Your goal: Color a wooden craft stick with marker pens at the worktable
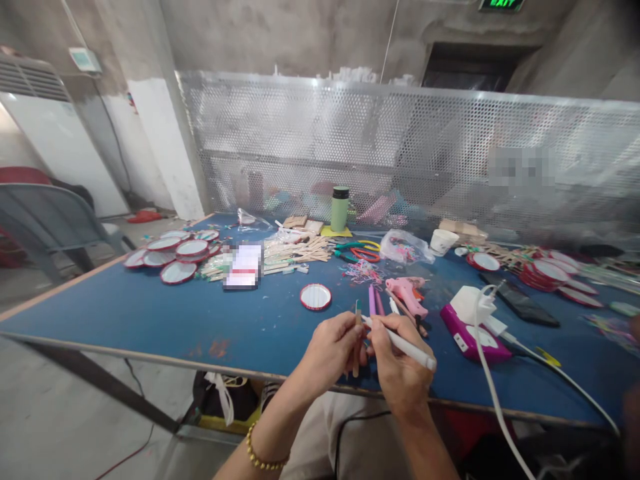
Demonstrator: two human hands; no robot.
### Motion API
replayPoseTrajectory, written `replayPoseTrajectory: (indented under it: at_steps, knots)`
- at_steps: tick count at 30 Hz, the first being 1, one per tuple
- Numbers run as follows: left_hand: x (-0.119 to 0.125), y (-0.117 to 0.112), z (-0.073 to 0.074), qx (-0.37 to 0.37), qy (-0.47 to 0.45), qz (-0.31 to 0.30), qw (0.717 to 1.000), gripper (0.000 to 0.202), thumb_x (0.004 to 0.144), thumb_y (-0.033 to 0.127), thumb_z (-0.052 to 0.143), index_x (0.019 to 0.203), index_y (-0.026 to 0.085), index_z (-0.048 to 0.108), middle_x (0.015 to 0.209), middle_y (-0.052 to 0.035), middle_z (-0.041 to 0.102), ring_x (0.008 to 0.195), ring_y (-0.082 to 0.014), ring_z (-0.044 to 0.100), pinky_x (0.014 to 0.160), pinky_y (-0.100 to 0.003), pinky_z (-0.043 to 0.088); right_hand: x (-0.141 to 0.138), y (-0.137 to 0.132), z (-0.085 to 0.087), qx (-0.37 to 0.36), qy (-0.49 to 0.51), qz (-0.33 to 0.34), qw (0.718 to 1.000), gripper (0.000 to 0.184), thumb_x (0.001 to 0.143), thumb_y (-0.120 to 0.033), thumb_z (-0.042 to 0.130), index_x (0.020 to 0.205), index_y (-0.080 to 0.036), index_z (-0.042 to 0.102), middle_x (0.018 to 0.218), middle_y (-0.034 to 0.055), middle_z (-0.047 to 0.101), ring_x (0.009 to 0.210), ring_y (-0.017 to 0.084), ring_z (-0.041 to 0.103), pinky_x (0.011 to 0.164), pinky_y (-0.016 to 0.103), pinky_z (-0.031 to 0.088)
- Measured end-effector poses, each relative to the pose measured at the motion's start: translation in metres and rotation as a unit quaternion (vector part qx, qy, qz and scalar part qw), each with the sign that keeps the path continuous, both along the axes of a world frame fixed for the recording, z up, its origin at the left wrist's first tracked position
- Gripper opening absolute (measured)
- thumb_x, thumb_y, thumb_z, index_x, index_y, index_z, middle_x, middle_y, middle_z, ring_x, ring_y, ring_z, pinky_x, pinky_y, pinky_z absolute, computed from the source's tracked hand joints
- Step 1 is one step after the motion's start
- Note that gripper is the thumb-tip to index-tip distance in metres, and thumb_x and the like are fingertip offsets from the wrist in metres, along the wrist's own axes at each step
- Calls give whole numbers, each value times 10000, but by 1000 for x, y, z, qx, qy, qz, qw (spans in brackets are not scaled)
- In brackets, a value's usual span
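My left hand pinches a flat wooden craft stick upright near the table's front edge; its top end is green. Held like a writing tool in my right hand is a white marker pen, its tip at the stick just below the green end. A round lid with a red rim and pale face lies flat just beyond my left hand. Beyond my right hand are a purple pen and a pink glue gun.
Stacked red-rimmed lids and a pile of wooden sticks lie left, with a phone. Behind stand a green bottle and paper cup. At right, a purple power strip trails white cables past a dark phone.
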State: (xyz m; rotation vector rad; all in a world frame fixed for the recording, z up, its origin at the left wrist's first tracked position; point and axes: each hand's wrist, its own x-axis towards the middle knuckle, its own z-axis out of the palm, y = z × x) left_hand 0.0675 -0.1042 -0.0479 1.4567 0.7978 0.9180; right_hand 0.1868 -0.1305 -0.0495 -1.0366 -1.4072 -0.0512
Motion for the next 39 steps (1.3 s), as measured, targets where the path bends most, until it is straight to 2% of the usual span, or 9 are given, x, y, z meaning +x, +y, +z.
replayPoseTrajectory:
  at_steps: [11, 18, 26, 34, 39]
  knots:
    - [-1, -1, 1, 4, 2, 7, 1000, 442, 889, 583, 507, 680, 194, 486, 528, 28, 536, 405, -83, 453, 410, -209, 328, -1, 1, 0, 21, -14, -2, 1000, 196, 925, -203, 560, 745, -197, 637, 593, -25, 643, 465, 112, 592, 484, 212, 503]
    - [0, 0, 0, 2, -5, -2, 1000, 411, 897, 548, 500, 690, 193, 493, 535, 21, 549, 397, -87, 451, 404, -213, 322, 0, 0, -2, 5, 0, -4, 1000, 186, 920, -208, 561, 747, -196, 629, 575, -34, 613, 450, 110, 581, 449, 215, 470]
    - [0, -1, 1, 1, -5, 2, 1000, 440, 878, 588, 520, 683, 195, 489, 526, 26, 539, 396, -86, 442, 405, -213, 315, 0, 0, 0, -5, 0, -1, 1000, 215, 926, -253, 552, 731, -204, 628, 568, -27, 623, 438, 114, 566, 453, 226, 473]
    - [0, 1, -1, 2, -13, -6, 1000, 424, 888, 571, 512, 701, 190, 504, 551, 14, 562, 400, -88, 450, 404, -212, 327, 2, 1, -6, -2, 18, -4, 1000, 177, 922, -229, 572, 759, -197, 634, 628, -20, 644, 488, 119, 600, 466, 223, 478]
    - [0, 1, -2, 1, -18, -6, 1000, 412, 895, 559, 511, 711, 191, 501, 548, 18, 556, 397, -87, 446, 403, -210, 324, 1, 1, -4, 8, 9, -1, 1000, 173, 917, -204, 577, 752, -196, 630, 596, -32, 624, 464, 110, 585, 459, 212, 462]
